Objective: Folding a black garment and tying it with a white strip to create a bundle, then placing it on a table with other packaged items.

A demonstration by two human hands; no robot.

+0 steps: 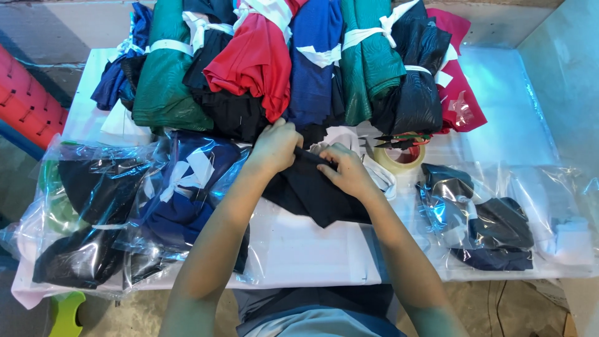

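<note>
A person's left hand (272, 146) and right hand (348, 171) close on a dark cloth (312, 193) at the middle of the white desk (312, 249), each grip pinching its upper edge, fingers curled shut on the fabric. Tied bundles (262, 62) in green, red, blue and black are heaped just behind; bagged garments (125, 206) lie to the left, more bags (486, 218) to the right, a tape roll (399, 157) just beside the right hand. A neat fold would seem to call for keeping that edge taut and level between both hands.
</note>
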